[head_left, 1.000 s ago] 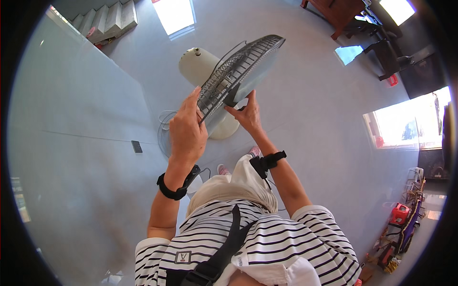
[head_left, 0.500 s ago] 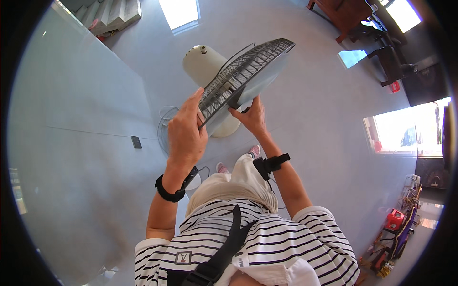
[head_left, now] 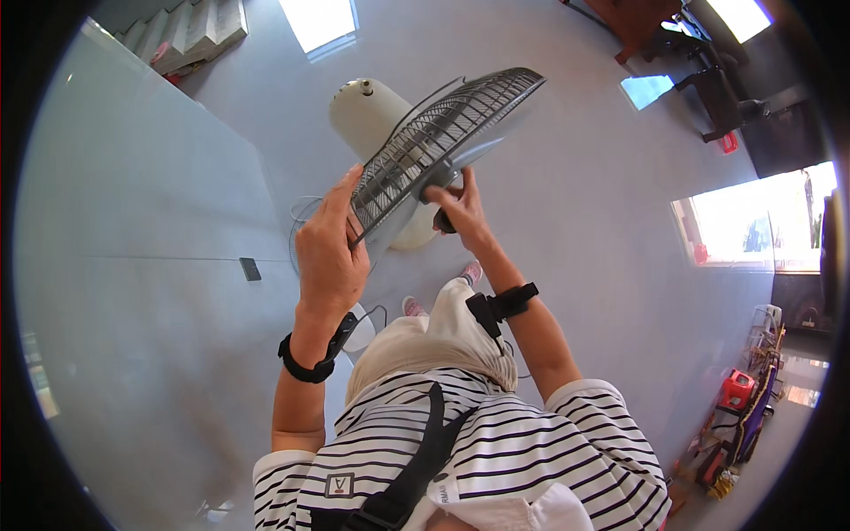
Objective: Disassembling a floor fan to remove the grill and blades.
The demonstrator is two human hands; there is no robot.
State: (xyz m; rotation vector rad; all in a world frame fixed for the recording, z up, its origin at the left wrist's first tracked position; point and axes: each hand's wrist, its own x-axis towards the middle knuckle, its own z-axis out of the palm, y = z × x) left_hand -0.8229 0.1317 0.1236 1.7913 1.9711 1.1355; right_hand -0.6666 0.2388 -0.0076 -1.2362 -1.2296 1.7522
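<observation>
An electric fan stands in front of me, its dark wire grille tilted, with a cream motor housing behind. Pale translucent fan blades show on the side of the grille toward my right hand. My left hand is closed on the near rim of the grille, fingers over the wires. At the blades' centre, my right hand has its thumb against the grey hub. A small dark knob is held in its curled fingers; its exact shape is partly hidden. No front grille shows on the fan.
A pale cable loops on the floor left of the fan, beside a shiny wall-like panel with a dark socket plate. Steps rise at far left. Wooden furniture and a red-and-white box are at right.
My right hand has shifted slightly left and turned at the hub, so the dark knob shows lower in its fingers. My left hand stays on the rim as the whole view shifts a little.
</observation>
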